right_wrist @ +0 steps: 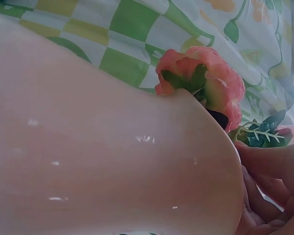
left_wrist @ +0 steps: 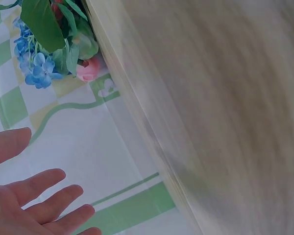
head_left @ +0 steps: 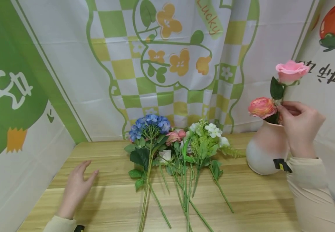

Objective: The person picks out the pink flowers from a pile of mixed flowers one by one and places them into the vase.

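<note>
one pink rose (head_left: 291, 72) pinched by right hand (head_left: 303, 125) at vase (head_left: 265, 148) rim; left hand (head_left: 76, 187), fingers loose, near table edge (head_left: 51, 189).

Head: above worktop (head_left: 112, 199), facing down, far edge. Left wrist: low, same edge shared. Right wrist: close beside vase (right_wrist: 117, 147).

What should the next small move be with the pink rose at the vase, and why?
I'd probably ease the pink rose downward into the vase: the right grip pinches the rose's stem by the mouth, and its bloom stands well above the ruffled pink-orange flower.
</note>
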`<state>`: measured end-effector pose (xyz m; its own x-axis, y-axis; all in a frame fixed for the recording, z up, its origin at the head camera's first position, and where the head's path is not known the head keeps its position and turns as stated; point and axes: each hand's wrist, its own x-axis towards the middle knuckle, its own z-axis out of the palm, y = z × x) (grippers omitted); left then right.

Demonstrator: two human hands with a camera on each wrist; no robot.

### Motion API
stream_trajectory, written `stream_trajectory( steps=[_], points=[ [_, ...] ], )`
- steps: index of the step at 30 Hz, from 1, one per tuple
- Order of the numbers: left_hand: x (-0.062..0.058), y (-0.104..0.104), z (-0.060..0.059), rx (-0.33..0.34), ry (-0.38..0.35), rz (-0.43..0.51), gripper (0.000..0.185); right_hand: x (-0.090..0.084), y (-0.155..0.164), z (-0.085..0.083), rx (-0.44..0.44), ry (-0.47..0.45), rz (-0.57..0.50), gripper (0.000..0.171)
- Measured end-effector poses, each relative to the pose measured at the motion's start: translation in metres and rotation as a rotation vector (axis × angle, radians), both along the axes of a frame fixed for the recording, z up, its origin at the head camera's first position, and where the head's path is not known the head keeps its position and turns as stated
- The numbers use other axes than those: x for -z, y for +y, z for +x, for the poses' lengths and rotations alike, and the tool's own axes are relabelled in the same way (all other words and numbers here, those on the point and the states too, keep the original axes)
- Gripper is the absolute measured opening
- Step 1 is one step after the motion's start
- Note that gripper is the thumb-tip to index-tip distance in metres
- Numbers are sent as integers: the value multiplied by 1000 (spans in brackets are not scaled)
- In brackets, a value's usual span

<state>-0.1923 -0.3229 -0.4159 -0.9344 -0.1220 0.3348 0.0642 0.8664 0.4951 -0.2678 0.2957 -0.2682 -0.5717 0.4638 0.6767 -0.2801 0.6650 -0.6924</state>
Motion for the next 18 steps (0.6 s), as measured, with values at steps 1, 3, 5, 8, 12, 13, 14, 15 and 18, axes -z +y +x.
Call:
stream_trajectory(
  steps=[1,3,5,8,12,13,14,15,18],
  points=[
    [0,-1,0,-1,4,-1,60,0,1,0,7,-5,2,23],
    [-1,-1,0,-1,8,1,60,1,2,1,16,-14,-11,24],
    [-1,-1,0,-3,11,-2,60,1,3,2,37,-20,-8,23],
    [0,-1,0,-4,14,-6,58,2,4,3,55,-45,-32,26],
    [1,-2,0,-6,8,-13,58,3,4,6,76,-58,-40,31],
    [1,-2,0,-6,4,-13,58,3,4,7,83,-61,-41,31],
    [1,-2,0,-7,2,-12,59,4,4,7,92,-61,-33,31],
    [1,-2,0,-8,-2,-12,59,4,3,9,100,-56,-27,30],
    [0,-2,0,-10,-10,-8,60,4,2,11,107,-48,-30,29]
  ],
)
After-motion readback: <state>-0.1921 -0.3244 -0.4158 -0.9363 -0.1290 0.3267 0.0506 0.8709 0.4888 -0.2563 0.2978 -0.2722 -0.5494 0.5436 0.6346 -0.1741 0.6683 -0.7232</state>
